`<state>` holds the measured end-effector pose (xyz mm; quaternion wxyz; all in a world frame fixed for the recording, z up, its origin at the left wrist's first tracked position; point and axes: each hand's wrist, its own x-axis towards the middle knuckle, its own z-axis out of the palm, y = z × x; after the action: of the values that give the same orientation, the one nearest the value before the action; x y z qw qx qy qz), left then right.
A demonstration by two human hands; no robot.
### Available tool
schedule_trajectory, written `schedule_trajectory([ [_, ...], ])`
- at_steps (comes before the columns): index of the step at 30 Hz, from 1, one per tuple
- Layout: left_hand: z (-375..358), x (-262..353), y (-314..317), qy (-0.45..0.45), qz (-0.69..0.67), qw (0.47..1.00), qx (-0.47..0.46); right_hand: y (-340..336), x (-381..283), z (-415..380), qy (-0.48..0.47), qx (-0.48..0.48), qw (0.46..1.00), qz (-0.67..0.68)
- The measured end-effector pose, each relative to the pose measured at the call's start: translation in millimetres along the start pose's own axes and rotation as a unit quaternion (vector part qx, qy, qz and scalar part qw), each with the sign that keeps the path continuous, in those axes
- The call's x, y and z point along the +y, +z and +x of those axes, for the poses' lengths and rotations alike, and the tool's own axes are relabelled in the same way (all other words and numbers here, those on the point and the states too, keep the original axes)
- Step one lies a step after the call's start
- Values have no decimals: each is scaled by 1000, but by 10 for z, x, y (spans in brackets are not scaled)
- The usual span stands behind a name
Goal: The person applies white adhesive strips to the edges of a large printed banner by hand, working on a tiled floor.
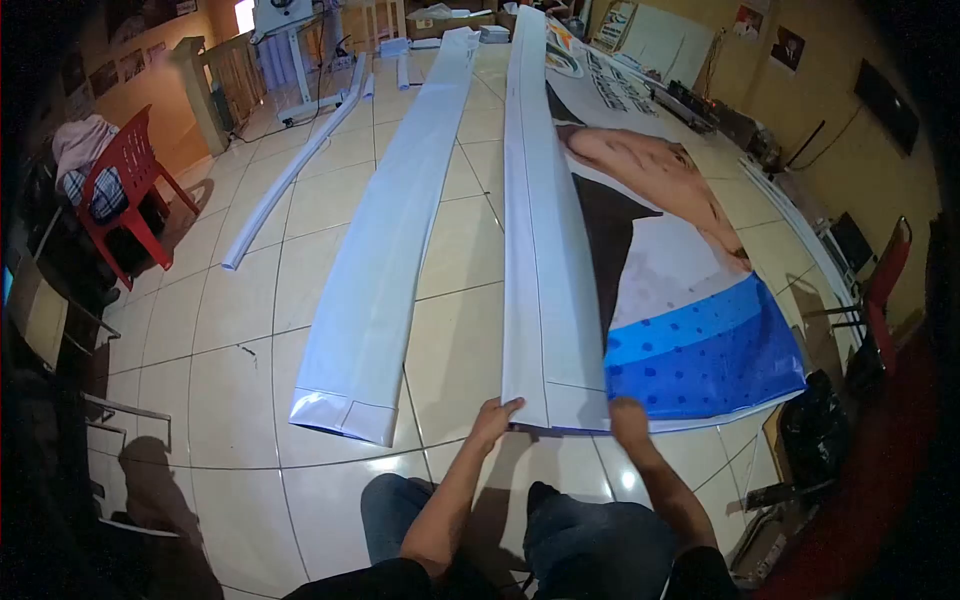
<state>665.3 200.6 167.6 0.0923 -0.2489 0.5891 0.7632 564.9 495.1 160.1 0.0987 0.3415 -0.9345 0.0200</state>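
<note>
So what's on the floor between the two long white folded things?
Only bare tiled floor lies between the left folded sheet and the banner's folded edge, as the head view shows.

A glossy floor (240,330) of pale tiles carries everything. Down its middle lies a long folded white banner (390,240), its near end creased and turned up. Just right of it a printed banner (680,300) is spread flat (blue dotted band at the near edge, its left side folded over white), reaching toward the far wall. Left of both, a thin rolled white tube (290,180) lies slantwise. A red plastic chair (125,190) stands at the left edge
</note>
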Motion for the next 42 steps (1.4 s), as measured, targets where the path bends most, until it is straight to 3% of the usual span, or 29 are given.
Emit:
schedule_trajectory([
  [1, -62, 35, -140, -12, -32, 999, 4, 407, -82, -36, -23, -40, 997, -59],
  [3, -161, -63, -533, -29, -57, 997, 36, 835, -383, 28, -32, -86, 994, -55],
  [5, -295, 49, -946, -40, -94, 991, 91, 1066, -867, 223, -17, -113, 993, 17],
  [7, -474, 464, -1420, 3, -101, 983, 152, 565, -1509, 649, -77, -173, 976, 111],
  [9, -582, 1273, -2039, 92, 36, 973, 211, -32, -2123, 1290, -129, -217, 950, 184],
  [10, -716, 1827, -2242, 272, -17, 947, 171, -352, -2413, 1611, -230, -187, 944, 144],
  [11, -1096, 2791, -2054, 324, 44, 917, 227, -820, -2681, 1941, -240, -156, 935, 209],
  [12, -1631, 3725, -1814, 343, 196, 880, 265, -1117, -2921, 2315, -342, -32, 924, 169],
  [13, -2257, 4485, -1090, 455, 192, 834, 247, -1837, -3168, 2606, -314, -9, 940, 129],
  [14, -2561, 5045, -860, 453, 155, 865, 150, -2621, -3149, 2659, -317, 142, 896, 277],
  [15, -2968, 5460, -245, 492, 224, 837, 78, -3759, -3184, 2821, -269, 284, 818, 421],
  [16, -3075, 5518, 467, 527, 339, 778, 40, -4365, -3053, 2820, -242, 374, 747, 493],
  [17, -3057, 5362, 1161, 566, 471, 676, 33, -4700, -2729, 2676, -221, 429, 695, 533],
  [18, -2967, 5094, 1837, 603, 603, 520, 56, -4855, -2333, 2459, -202, 454, 653, 572],
  [19, -2860, 4709, 2433, 628, 642, 435, 59, -4991, -1988, 2282, -195, 466, 606, 615],
  [20, -2766, 4337, 2959, 638, 625, 449, 26, -4962, -1654, 2037, -181, 471, 575, 644],
  [21, -2633, 4039, 3237, 612, 564, 551, -57, -4853, -1361, 1807, -158, 475, 560, 661],
  [22, -2481, 3730, 3506, 602, 523, 596, -95, -4671, -1124, 1606, -125, 485, 562, 658],
  [23, -2419, 3480, 3642, 563, 477, 663, -128, -4407, -952, 1397, -89, 493, 604, 620],
  [24, -2379, 3283, 3746, 523, 429, 718, -164, -4027, -848, 1172, -42, 495, 717, 488],
  [25, -2323, 3080, 3785, 520, 408, 731, -172, -3647, -744, 946, 4, 496, 800, 337],
  [28, -2148, 2473, 3664, 478, 374, 773, -184, -2523, -875, 313, 53, 368, 866, 335],
  [30, -1937, 1977, 3492, 444, 415, 775, -173, -1779, -871, -50, 104, 285, 842, 446],
  [32, -1708, 1400, 3273, 457, 470, 743, -136, -1110, -797, -411, 173, 218, 801, 531],
  [34, -1372, 909, 3139, 384, 557, 700, -227, -538, -702, -822, 251, 167, 746, 594],
  [38, -876, -314, 3202, 287, 581, 699, -302, 371, -521, -1569, 395, 130, 616, 669],
  [40, -437, -1272, 3344, 307, 473, 736, -374, 723, -450, -1823, 456, 135, 546, 690],
  [41, -229, -1750, 3400, 346, 403, 702, -475, 889, -440, -1909, 479, 139, 515, 697],
  [42, -417, -1615, 3365, 312, 405, 695, -506, 1021, -392, -1975, 498, 147, 491, 699],
])
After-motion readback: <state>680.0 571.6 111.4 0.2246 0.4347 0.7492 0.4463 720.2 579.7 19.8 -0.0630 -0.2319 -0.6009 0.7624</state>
